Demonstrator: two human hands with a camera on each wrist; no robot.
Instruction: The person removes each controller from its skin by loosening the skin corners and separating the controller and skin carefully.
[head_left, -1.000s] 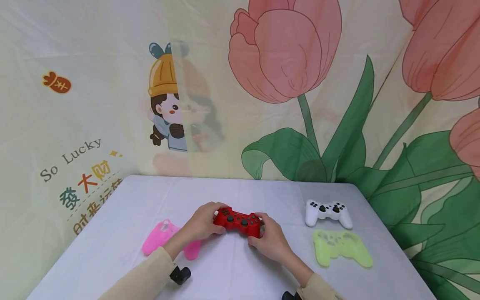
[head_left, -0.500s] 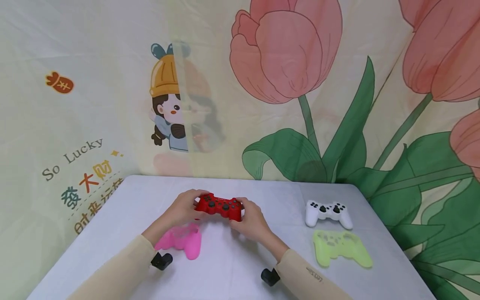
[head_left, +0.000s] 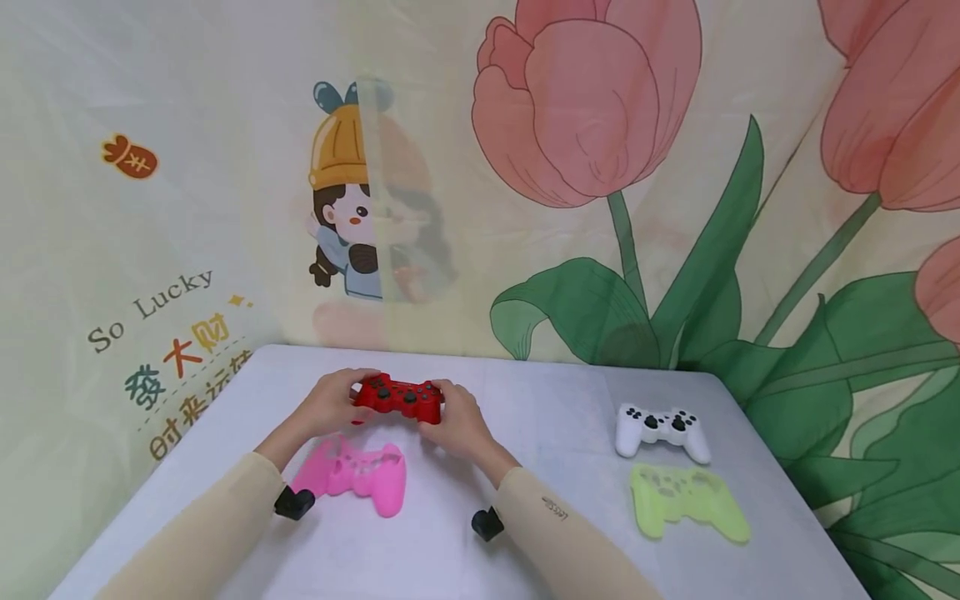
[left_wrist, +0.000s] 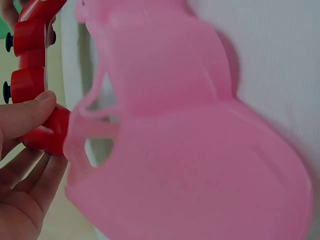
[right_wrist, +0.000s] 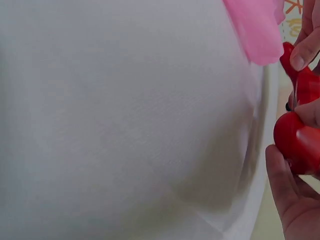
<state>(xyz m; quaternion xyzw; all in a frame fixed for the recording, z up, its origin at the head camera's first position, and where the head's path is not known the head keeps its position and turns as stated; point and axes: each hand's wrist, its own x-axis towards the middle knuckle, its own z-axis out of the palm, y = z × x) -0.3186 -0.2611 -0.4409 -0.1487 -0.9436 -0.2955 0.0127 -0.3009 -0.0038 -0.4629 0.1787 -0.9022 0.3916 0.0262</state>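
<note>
Both hands hold a red game controller point(head_left: 399, 397) above the back left of the table, its buttons and two black sticks facing up. My left hand point(head_left: 330, 403) grips its left end, thumb on the near side. Around the right end curl the fingers of my right hand point(head_left: 459, 421). Just in front of the controller, a pink silicone controller cover point(head_left: 358, 475) lies on the cloth. In the left wrist view this pink cover point(left_wrist: 165, 150) fills the middle, with the red controller point(left_wrist: 31, 55) at the left. The right wrist view shows the controller point(right_wrist: 300, 145) at its right edge.
On the right side of the white-covered table point(head_left: 525, 517) sits a white game controller point(head_left: 662, 432). A pale green controller cover point(head_left: 686, 500) lies in front of it. Behind the table hangs a printed curtain point(head_left: 420, 100) with tulips and a cartoon figure.
Both hands have carried the red controller left and toward the back of the table. More of the pink cover now shows. The head view has shifted slightly.
</note>
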